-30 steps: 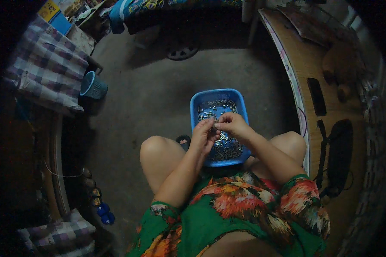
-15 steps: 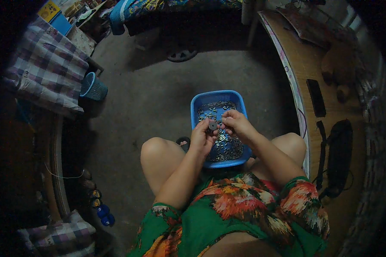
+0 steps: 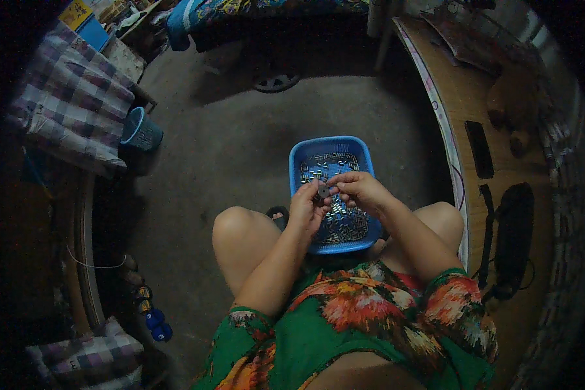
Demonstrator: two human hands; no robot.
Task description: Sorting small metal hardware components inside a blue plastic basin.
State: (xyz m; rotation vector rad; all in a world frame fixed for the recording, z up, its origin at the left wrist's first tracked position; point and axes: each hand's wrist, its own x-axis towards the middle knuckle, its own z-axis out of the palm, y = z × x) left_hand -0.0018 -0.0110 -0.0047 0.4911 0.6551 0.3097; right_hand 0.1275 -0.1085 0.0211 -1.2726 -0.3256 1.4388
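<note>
Over a blue plastic basket point(image 3: 337, 248), my two hands are close together. My left hand point(image 3: 306, 207) is closed around a small dark round piece point(image 3: 324, 191) with a hole in its middle. Right beside it, the fingertips of my right hand point(image 3: 364, 193) are pinched against the piece's edge; anything between them is too small to make out. Many small shiny metal cylinders point(image 3: 344, 227) lie loose in the basket, some in a bright cluster under my right hand.
A long wooden board point(image 3: 458, 78) with a black phone-like slab point(image 3: 479, 149) and a black bag point(image 3: 515, 234) runs along the right. At the left stand a blue-green waste bin point(image 3: 143, 130) and a checked cloth point(image 3: 71, 97). A bed with a patterned cover point(image 3: 266, 8) is at the far side.
My right hand has moved slightly left, and its fingertips now meet the dark round piece. My left hand has stayed nearly still, still holding the piece.
</note>
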